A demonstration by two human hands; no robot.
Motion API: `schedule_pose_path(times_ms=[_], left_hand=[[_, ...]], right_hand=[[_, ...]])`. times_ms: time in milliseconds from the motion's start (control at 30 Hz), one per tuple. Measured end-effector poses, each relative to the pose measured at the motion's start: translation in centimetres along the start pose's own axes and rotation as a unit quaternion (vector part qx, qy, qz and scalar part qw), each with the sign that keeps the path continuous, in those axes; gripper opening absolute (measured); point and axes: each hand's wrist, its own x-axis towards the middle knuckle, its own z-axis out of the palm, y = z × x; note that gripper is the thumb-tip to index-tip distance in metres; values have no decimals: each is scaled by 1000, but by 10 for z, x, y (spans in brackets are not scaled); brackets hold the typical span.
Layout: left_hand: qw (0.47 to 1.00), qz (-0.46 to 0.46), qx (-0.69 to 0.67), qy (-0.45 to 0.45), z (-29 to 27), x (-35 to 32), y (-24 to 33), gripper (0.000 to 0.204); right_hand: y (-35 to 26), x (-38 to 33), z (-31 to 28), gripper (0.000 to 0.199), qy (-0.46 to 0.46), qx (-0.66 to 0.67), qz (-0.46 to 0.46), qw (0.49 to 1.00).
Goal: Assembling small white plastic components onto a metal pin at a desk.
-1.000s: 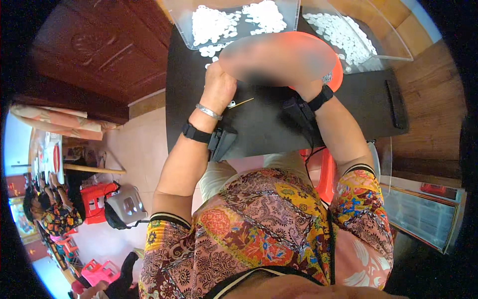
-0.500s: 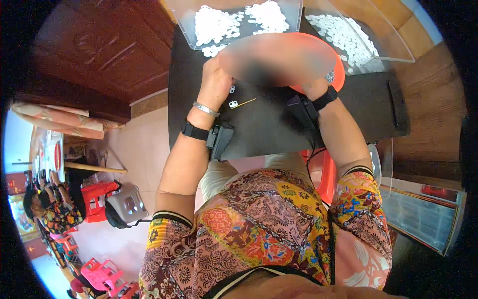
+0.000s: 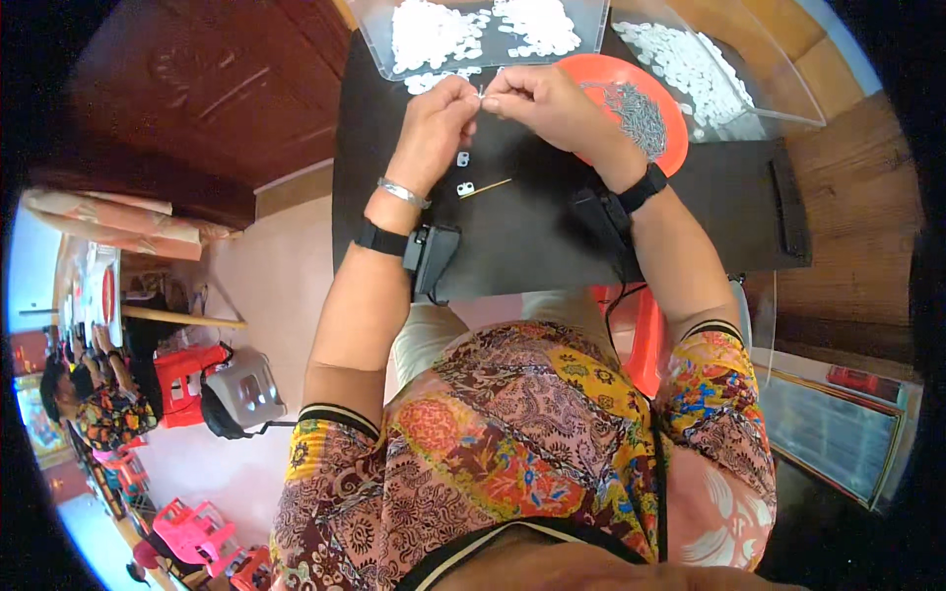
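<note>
My left hand [image 3: 439,120] pinches a small white plastic piece [image 3: 480,97] above the far part of the dark table. From the right, my right hand [image 3: 540,97] meets it, thumb and finger closed at the same spot on a thin grey metal pin; its details are too small to make out. Below my hands lie two small white pieces with dark holes, one [image 3: 463,159] farther off and one [image 3: 465,188] nearer, beside a thin yellow stick [image 3: 489,186]. An orange plate [image 3: 674,148] heaped with grey metal pins [image 3: 639,116] is beyond my right wrist.
A clear plastic bin [image 3: 603,30] of white pieces [image 3: 434,34] stands at the far edge, with another clear container of white pieces [image 3: 680,69] to its right. A dark table [image 3: 522,236] spans the front. A red stool [image 3: 645,345] is beneath it; people sit far left.
My right hand has come away from over the orange plate to the left and now meets my left hand. The plate's pins now show.
</note>
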Motion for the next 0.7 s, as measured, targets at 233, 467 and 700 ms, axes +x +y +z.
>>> schedule_pose_path(times_ms=[233, 467, 700], left_hand=[[992, 49, -43, 108, -15, 10, -1, 15], [987, 5, -95, 130, -22, 12, -13, 15], [985, 17, -106, 136, -21, 13, -6, 15]], right_hand=[[-4, -4, 17, 15, 15, -142, -106, 984], [-16, -11, 29, 13, -45, -283, -154, 946], [-29, -4, -55, 15, 52, -396, -101, 911]])
